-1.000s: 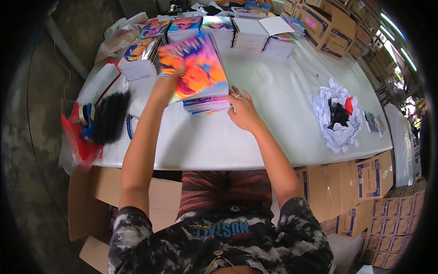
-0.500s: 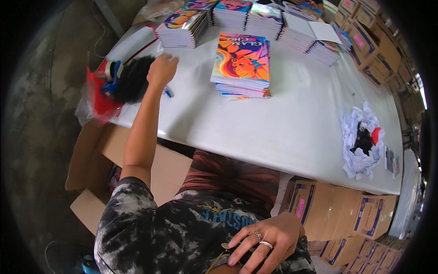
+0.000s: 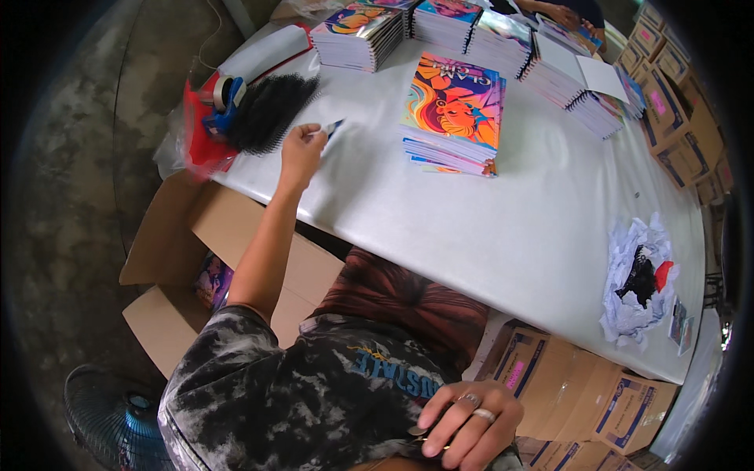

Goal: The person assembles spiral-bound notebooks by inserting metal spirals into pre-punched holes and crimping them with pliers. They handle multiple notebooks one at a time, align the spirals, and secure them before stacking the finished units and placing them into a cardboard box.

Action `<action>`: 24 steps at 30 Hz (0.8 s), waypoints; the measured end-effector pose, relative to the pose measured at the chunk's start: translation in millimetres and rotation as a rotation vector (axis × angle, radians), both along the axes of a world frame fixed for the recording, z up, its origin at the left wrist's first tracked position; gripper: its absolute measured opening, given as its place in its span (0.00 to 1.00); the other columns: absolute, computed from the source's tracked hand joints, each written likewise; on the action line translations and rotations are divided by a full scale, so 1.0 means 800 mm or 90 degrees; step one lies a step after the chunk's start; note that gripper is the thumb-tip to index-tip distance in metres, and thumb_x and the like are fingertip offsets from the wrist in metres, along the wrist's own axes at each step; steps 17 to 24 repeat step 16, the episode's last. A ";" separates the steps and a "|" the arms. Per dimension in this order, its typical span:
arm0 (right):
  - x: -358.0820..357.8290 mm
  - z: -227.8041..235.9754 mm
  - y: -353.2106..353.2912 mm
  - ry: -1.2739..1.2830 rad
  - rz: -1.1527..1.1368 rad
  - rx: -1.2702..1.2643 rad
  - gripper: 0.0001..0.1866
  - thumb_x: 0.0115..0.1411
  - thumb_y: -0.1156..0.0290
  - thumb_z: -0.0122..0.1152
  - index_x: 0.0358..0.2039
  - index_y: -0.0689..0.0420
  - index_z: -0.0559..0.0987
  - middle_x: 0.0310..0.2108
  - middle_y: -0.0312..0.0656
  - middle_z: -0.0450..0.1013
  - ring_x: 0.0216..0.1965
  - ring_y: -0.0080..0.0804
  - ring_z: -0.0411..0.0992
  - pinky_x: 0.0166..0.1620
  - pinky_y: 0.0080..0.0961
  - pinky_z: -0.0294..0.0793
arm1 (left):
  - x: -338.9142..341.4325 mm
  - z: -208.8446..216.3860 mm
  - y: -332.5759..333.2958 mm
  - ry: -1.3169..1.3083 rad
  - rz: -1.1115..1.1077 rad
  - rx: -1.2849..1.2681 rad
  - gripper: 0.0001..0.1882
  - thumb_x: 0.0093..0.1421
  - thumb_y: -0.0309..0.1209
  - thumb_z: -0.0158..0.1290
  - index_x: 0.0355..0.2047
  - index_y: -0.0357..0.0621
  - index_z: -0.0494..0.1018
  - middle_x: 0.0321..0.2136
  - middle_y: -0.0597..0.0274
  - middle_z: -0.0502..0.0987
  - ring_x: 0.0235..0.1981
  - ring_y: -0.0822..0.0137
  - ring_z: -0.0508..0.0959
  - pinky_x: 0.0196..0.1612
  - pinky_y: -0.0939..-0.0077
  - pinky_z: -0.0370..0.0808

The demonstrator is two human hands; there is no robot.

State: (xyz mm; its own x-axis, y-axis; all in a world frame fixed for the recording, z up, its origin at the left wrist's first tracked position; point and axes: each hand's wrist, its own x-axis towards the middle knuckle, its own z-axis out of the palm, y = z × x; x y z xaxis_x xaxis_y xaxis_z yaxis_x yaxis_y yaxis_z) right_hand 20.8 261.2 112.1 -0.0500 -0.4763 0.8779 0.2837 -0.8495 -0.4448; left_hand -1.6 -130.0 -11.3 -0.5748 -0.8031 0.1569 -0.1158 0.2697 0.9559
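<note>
My left hand reaches over the table, its fingers pinched round a slim blue-and-white pen. Beside it lies a pile of black coil bindings, with a blue tape dispenser at its left. A stack of colourful illustrated books stands to the right of this hand. My right hand, with rings on two fingers, rests low against my patterned shirt. Its fingers are curled near a small round metallic thing; what they hold is partly hidden.
Stacks of spiral-bound books line the far side, where another person's hand shows. Crumpled paper with black and red scraps lies right. Cartons stand below; an open box and fan are at left.
My left hand has come down from beyond the black bindings and taken up the pen from the table. My right hand's fingers have curled more. The whole view has shifted.
</note>
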 end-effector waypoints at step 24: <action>-0.109 -0.157 -0.102 0.210 -0.814 0.624 0.37 0.51 0.67 0.63 0.59 0.60 0.59 0.59 0.50 0.57 0.60 0.47 0.55 0.61 0.37 0.52 | -0.080 -0.046 0.144 0.010 -0.054 -0.405 0.32 0.54 0.42 0.55 0.55 0.43 0.59 0.52 0.51 0.63 0.54 0.50 0.61 0.58 0.57 0.55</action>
